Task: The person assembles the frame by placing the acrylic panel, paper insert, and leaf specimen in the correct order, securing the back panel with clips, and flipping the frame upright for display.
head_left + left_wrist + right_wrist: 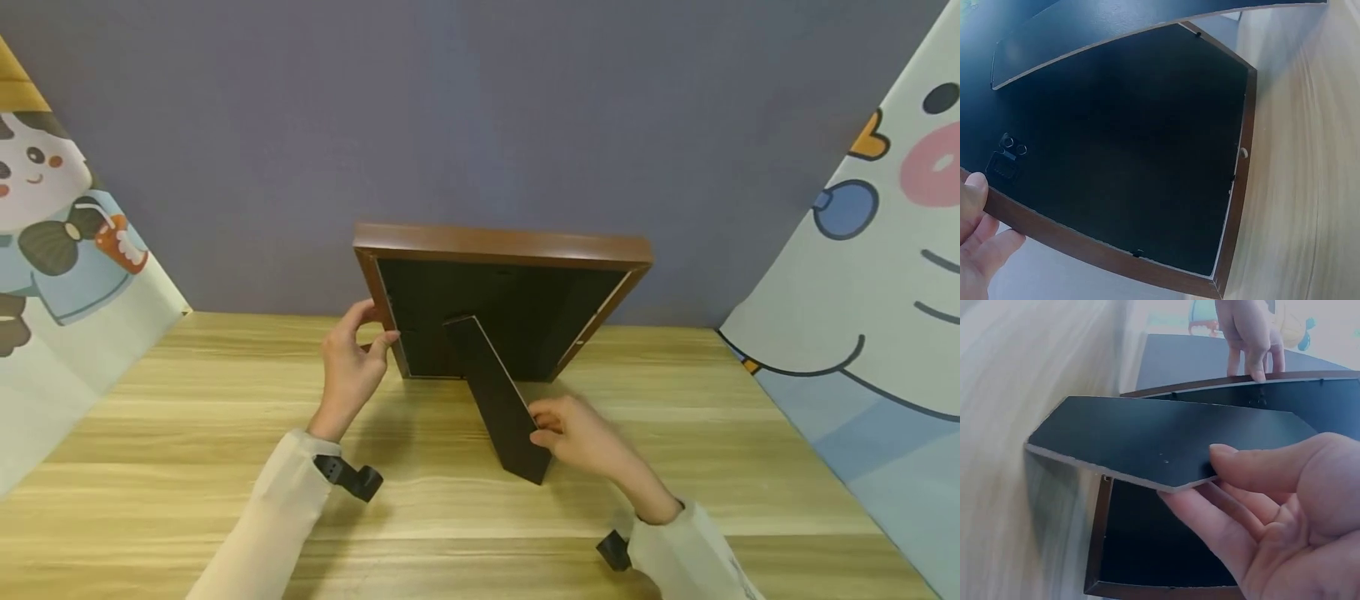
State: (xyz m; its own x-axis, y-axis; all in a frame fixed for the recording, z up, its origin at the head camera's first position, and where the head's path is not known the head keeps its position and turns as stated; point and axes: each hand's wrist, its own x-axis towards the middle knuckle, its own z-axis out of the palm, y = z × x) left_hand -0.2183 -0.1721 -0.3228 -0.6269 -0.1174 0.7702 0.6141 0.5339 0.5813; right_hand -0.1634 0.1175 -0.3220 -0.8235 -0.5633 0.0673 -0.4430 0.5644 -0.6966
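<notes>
A brown picture frame point(502, 242) stands on the table with its black backing point(1135, 144) toward me. My left hand point(351, 367) grips the frame's left side, thumb on the back face and fingers around the outer edge. From the backing a black easel leg point(495, 400) slants out toward me, swung away from the frame. My right hand point(585, 437) pinches the leg's right edge near its lower part, thumb on the upper face and fingers underneath. In the left wrist view, a small metal hanger point(1007, 153) sits on the backing near my left thumb. The frame's front is hidden.
The wood-grain table point(187, 467) runs under everything. A grey panel point(480, 108) rises behind the frame. Printed cartoon panels stand at left point(60, 225) and right point(892, 275). Both wrists carry black camera straps over pale sleeves.
</notes>
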